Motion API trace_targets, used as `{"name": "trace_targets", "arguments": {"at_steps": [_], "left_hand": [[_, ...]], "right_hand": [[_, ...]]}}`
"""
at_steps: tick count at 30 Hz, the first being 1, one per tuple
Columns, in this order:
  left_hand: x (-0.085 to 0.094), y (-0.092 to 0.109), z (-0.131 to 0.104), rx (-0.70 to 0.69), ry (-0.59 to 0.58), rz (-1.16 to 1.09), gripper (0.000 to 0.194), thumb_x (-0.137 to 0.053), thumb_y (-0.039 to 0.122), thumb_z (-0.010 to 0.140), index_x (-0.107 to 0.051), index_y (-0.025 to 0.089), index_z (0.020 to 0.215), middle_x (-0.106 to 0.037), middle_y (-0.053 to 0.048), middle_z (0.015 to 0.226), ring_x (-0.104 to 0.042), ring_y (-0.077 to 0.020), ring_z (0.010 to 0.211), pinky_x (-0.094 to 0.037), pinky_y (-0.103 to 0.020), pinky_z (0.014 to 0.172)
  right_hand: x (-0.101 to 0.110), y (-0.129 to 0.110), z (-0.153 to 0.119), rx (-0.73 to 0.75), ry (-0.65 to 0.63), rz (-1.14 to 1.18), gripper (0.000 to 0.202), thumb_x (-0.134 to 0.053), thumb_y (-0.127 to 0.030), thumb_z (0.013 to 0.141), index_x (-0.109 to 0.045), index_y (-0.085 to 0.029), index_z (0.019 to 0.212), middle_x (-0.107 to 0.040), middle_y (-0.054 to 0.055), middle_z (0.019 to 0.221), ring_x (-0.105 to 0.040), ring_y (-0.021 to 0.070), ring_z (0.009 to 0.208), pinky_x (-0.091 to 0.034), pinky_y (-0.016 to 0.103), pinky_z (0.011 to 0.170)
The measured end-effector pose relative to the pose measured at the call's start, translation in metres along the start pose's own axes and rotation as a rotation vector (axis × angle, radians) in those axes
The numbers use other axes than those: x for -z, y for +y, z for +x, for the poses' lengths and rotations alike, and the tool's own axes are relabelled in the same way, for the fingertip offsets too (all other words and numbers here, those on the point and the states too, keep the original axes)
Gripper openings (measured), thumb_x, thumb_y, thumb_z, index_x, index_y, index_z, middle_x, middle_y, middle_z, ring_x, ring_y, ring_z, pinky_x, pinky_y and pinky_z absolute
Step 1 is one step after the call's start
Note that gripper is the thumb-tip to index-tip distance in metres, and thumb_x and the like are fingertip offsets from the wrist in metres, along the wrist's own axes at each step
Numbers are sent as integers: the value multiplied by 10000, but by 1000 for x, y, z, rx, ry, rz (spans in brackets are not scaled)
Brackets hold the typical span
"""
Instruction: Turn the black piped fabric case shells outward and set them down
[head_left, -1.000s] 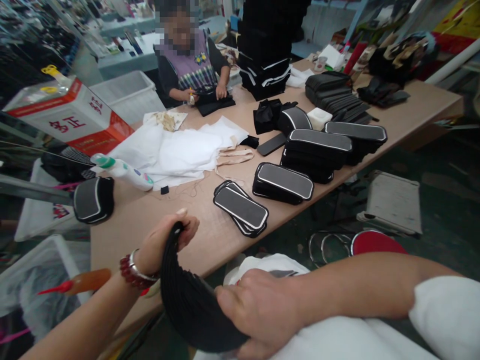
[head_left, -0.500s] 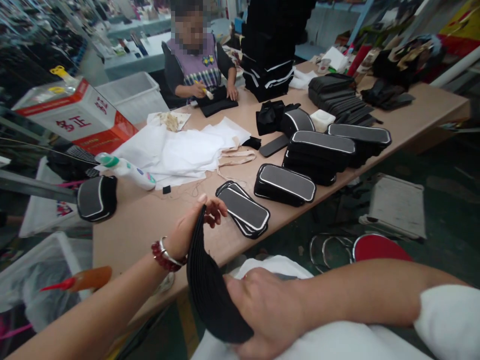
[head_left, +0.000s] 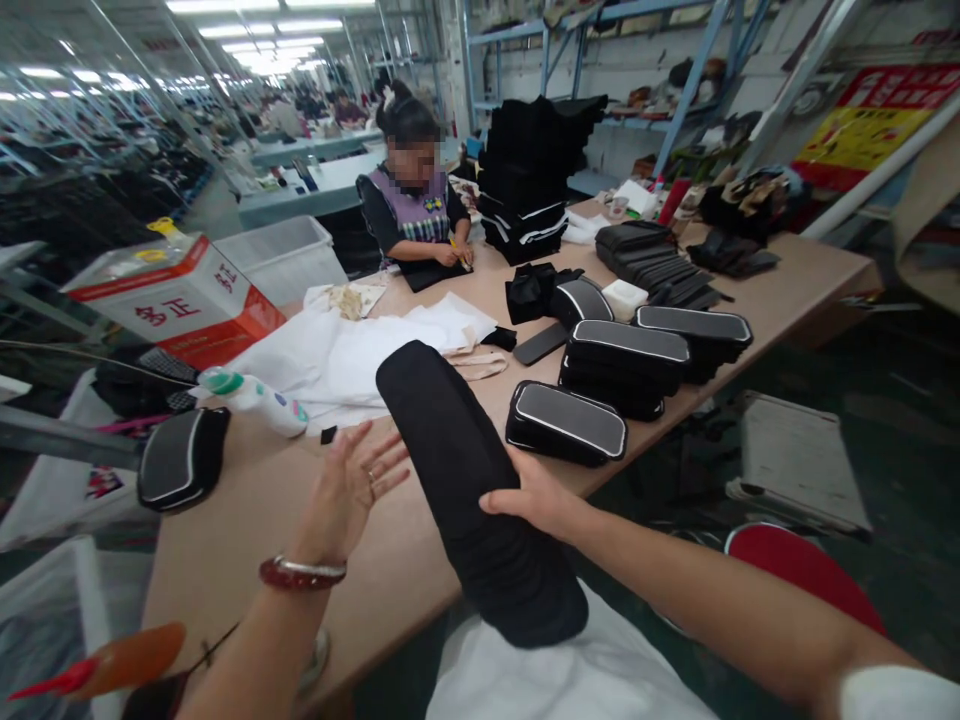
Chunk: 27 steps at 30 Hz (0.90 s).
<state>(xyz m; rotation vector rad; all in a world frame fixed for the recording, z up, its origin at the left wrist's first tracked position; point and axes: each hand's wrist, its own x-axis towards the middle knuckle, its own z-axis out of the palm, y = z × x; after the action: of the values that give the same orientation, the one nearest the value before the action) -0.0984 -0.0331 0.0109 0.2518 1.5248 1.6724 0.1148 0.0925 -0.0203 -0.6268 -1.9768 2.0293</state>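
Observation:
A thick stack of black fabric pieces [head_left: 480,490], long with rounded ends, is tilted over the near table edge. My right hand [head_left: 536,495] grips its right side, thumb on top and fingers hidden beneath. Left of the stack's upper end, my left hand [head_left: 360,485] hangs over the table with spread fingers and holds nothing. Just beyond the stack on the right sits a pile of black pieces with a grey, white-edged top [head_left: 570,415]. Similar taller piles [head_left: 626,342] [head_left: 694,322] stand behind it.
On the brown table [head_left: 262,540] lie white cloth [head_left: 360,350], a white bottle with a green cap [head_left: 255,400] and another grey-topped pile [head_left: 180,460]. A co-worker [head_left: 420,205] sits across, hands on black fabric. An orange bottle with a red nozzle [head_left: 127,660] is at lower left. A red stool [head_left: 802,580] stands at right.
The black stack has swung up and flattened toward the table, now covering where the small grey-topped pieces lay. My left hand has come off its upper end. The view has tilted upward.

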Motion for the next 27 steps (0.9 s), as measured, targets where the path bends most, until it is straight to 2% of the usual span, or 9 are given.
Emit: {"name": "trace_targets", "arguments": {"at_steps": [2,4,10,13,15,17,19,22,27], "left_hand": [[-1,-18,-13,179,-78,36,606,-471,633,829,-483,244,1293,-653,-110,1200,-668,-229,972,-553,-373,776],[1,-35,-22,235,-69,23,577,-501,610,828,-539,230,1261,-655,-102,1219,-667,-225,990,-560,-353,801],[45,-61,-27,96,273,-17,483,-719,350,755,-598,194,1196,-695,-100,1158,-664,-265,1040,-555,-414,916],[66,-69,-33,98,361,21,490,-754,329,723,-603,215,1174,-705,-90,1141,-671,-269,1031,-566,-426,907],[70,-74,-39,140,363,6,490,-761,318,716,-603,225,1171,-696,-90,1165,-670,-271,1037,-572,-430,897],[68,-78,-43,183,336,-25,485,-757,303,720,-603,223,1172,-687,-94,1184,-667,-273,1045,-577,-430,890],[67,-80,-46,210,329,-56,485,-749,301,728,-599,217,1182,-693,-97,1171,-669,-275,1042,-582,-427,881],[76,-81,-49,275,316,-124,516,-716,348,756,-572,201,1230,-722,-115,1089,-693,-289,977,-596,-453,831],[102,-86,-52,357,262,-213,600,-716,336,751,-519,178,1296,-739,-137,1009,-706,-317,920,-604,-479,777]], "right_hand": [[-9,12,20,-45,-76,275,558,-664,-254,686,-495,-208,1216,-649,45,1149,-619,234,1049,-502,385,914],[-27,24,35,-82,-132,426,550,-687,-235,666,-514,-205,1187,-660,34,1113,-630,232,1024,-506,385,908],[-74,38,75,-92,-437,319,708,-768,-352,668,-464,-196,1288,-620,65,1213,-583,233,1121,-459,403,995],[-82,14,117,-60,-293,72,875,-703,-528,725,-318,-142,1409,-498,166,1368,-532,260,1199,-418,437,1030],[-90,-13,152,139,-117,-112,932,-609,-604,781,-191,-131,1467,-343,189,1485,-455,261,1282,-367,431,1069],[-101,-38,186,392,-99,-285,825,-500,-618,852,-214,-148,1467,-320,150,1509,-392,244,1335,-310,410,1105],[-112,-54,213,411,-269,-491,728,-405,-664,873,-418,-136,1374,-484,134,1399,-444,267,1296,-318,421,1093],[-129,-52,230,176,-569,-715,807,-312,-757,834,-636,-81,1131,-643,164,1185,-546,326,1186,-367,446,1049],[-153,-7,196,48,-848,-678,793,-364,-748,823,-593,-102,1220,-562,167,1335,-498,311,1262,-343,441,1091]]}}
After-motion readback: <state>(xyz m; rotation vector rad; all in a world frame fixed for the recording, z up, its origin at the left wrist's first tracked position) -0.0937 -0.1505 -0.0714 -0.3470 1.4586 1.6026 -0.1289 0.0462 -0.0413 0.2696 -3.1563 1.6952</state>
